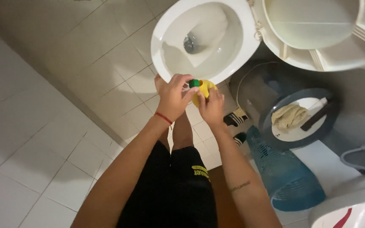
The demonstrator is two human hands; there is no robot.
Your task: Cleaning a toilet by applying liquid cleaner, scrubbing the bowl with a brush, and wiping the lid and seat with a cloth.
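Tiled bathroom — hands (pixel 174 99) grip green-capped yellow bottle (pixel 202 89) above toilet (pixel 161 38).

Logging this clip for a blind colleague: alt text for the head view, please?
Two hands hold a yellow bottle over a tiled floor: left hand on its green cap, right hand around its body. An open white toilet lies ahead.

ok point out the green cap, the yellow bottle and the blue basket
green cap (pixel 194 83), head view, on its side
yellow bottle (pixel 203 88), head view, on the body showing between the hands
blue basket (pixel 288 177), head view, on its slatted wall
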